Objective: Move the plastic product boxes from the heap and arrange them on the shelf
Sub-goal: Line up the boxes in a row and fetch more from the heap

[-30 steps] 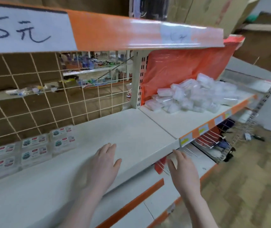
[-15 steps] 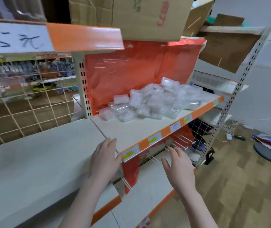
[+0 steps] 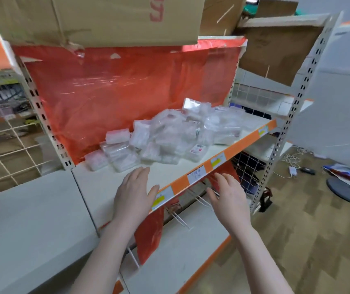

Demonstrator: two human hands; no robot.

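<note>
A heap of clear plastic product boxes lies on the right shelf board, against a red plastic sheet. My left hand hovers flat over the front of that board, fingers apart, holding nothing, a short way in front of the nearest boxes. My right hand is stretched out, empty, in front of the orange shelf edge, below the board's level. The white shelf board on the left is bare where it shows.
A large cardboard carton sits on the shelf above the heap. The red sheet backs the bay. Wire hooks stick out under the board. A perforated upright stands right; cables and a fan base lie on the floor.
The view has swung right, from the left shelf with its arranged labelled boxes to the heap. Both hands, empty, have moved right and towards the heap.
</note>
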